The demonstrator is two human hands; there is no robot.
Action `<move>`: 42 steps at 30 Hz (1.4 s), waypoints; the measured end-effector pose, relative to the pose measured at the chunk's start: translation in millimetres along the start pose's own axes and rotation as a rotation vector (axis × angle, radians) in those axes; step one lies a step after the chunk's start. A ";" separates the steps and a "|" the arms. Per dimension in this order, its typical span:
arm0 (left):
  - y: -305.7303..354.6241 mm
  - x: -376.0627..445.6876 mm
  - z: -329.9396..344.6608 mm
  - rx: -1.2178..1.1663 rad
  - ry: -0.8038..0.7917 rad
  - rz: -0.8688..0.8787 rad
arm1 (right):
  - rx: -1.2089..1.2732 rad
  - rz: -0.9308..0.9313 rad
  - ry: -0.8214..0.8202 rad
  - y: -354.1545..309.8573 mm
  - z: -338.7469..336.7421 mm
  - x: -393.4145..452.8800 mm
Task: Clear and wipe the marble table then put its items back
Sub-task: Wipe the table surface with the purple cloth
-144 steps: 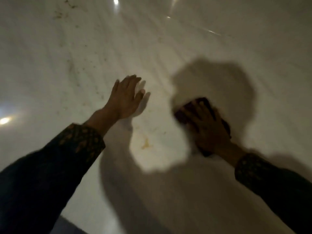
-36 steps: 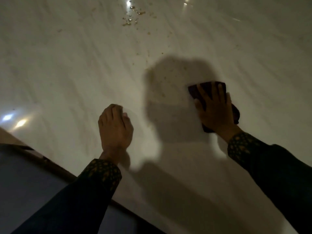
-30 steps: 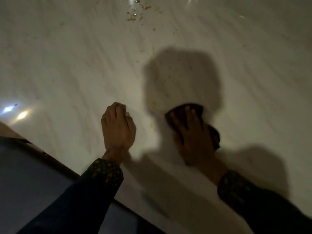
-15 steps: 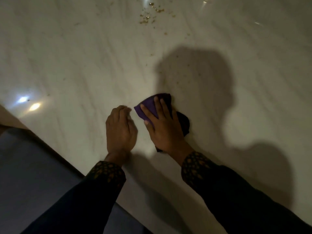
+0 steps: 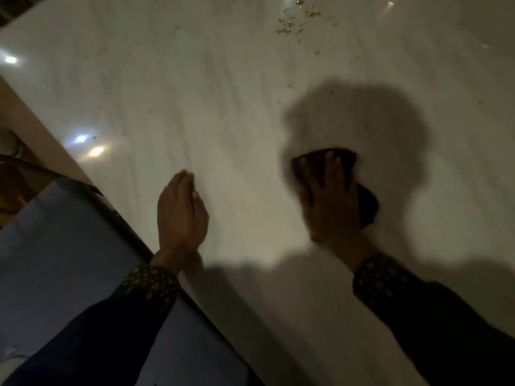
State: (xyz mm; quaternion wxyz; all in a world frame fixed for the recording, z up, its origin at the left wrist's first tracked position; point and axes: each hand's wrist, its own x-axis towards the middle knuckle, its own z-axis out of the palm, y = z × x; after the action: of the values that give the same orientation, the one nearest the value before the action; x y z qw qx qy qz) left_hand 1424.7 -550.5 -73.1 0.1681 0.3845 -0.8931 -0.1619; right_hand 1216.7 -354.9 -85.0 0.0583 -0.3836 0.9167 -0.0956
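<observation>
Fingers (image 5: 331,168) of R hand (image 5: 333,207) flat on cloth (image 5: 365,204); L hand (image 5: 181,213) open-gripped on marble table (image 5: 167,93)

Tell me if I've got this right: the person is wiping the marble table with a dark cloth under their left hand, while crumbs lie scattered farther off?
Not quite: the head view shows the dark cloth under the right hand, not the left. The left hand rests bare on the marble table. The crumbs do lie farther off.
</observation>
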 end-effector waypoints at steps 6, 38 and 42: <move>4.5 -1.7 0.2 0.074 -0.013 -0.003 | 0.073 -0.399 -0.128 -95.7 17.6 -77.1; 219.4 61.7 110.0 -0.069 -0.324 0.721 | -0.031 0.504 0.001 245.0 -72.4 -4.0; 221.0 61.9 111.5 -0.063 -0.358 0.686 | -0.028 0.622 0.025 297.4 -87.0 63.6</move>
State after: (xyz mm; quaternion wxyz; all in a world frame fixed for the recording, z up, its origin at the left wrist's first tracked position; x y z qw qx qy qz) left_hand 1197.4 -434.5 -69.1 0.0658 0.0237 -0.9796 -0.1882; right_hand 950.7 -184.5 -67.8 0.0685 -0.0840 0.9920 -0.0653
